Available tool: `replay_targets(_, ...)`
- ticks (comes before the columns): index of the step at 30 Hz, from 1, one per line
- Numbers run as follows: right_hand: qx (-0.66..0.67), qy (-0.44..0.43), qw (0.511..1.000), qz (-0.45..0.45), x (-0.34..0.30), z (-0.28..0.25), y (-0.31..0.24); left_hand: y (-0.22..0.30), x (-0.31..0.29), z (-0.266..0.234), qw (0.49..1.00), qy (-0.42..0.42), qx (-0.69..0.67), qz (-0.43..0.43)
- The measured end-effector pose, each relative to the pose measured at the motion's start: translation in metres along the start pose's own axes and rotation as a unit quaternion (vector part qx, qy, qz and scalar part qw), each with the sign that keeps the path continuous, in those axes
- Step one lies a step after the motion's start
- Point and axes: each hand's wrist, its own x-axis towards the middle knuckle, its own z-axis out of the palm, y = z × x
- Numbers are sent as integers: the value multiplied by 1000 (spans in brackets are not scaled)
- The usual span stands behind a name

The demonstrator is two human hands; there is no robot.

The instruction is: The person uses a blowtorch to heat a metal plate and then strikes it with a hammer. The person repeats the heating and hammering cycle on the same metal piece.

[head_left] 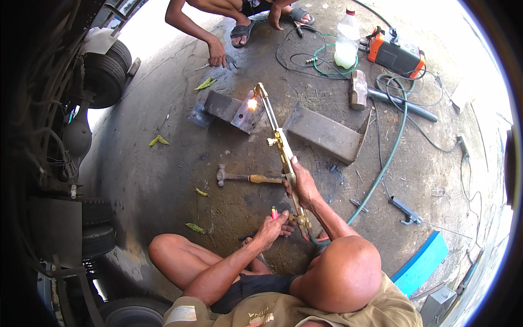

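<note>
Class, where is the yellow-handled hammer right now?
In the head view, the hammer lies left of centre, its handle's end near the torch and the person's right hand.

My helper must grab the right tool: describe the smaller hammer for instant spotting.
On the concrete ground, find the long torch in the right hand. The smaller hammer lies left of it, head pointing left. Its yellowish grip distinguishes it from the bulkier hammer.

The hammer (245, 177) lies left of the cutting torch (285, 152).
</note>
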Motion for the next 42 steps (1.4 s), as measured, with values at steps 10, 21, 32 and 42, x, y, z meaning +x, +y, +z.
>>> replay_targets(10, 5, 9, 1000, 9, -2, 2, 0, 0, 0, 1, 1000, 6, 4, 7)
replay_targets(21, -3, 9, 1000, 0, 1, 4, 3, -2, 3, -1, 1000, 1, 1, 11)
replay_targets(32, -23, 2, 1000, -10, -1, 3, 4, -1, 2, 0, 1000, 0, 4, 6)
replay_targets(42, -18, 0, 1000, 7, -8, 1, 10, -3, -1, 6, 1000, -7, 20, 1)
